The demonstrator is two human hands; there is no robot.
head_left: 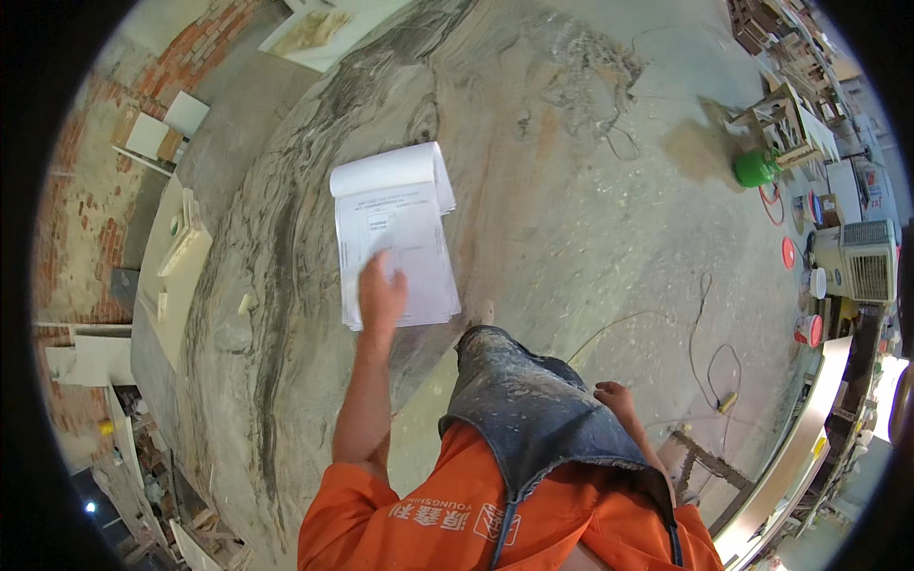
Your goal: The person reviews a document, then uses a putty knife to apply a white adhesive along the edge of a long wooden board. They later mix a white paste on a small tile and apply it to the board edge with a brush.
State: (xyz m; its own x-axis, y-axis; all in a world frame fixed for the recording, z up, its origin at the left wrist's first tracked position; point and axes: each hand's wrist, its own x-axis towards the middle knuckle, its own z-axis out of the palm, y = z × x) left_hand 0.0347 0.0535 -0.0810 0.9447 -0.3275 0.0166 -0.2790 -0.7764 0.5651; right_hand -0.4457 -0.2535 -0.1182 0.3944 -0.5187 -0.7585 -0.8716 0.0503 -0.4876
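My left hand [381, 293] rests flat on a white pad of printed paper forms [395, 233] whose top sheets are folded back over its far edge. The pad lies on a large grey veined stone slab [276, 285]. My right hand [617, 398] hangs beside my hip with its fingers loosely curled and nothing in it. I wear an orange shirt and a dusty grey apron.
A cream board with small pieces [176, 271] lies left of the slab. Thin cables [705, 352] trail over the dusty floor on the right. A green jar [757, 168], red-lidded tubs [807, 329] and a boxy white machine [862, 259] line the right side. Brick wall at far left.
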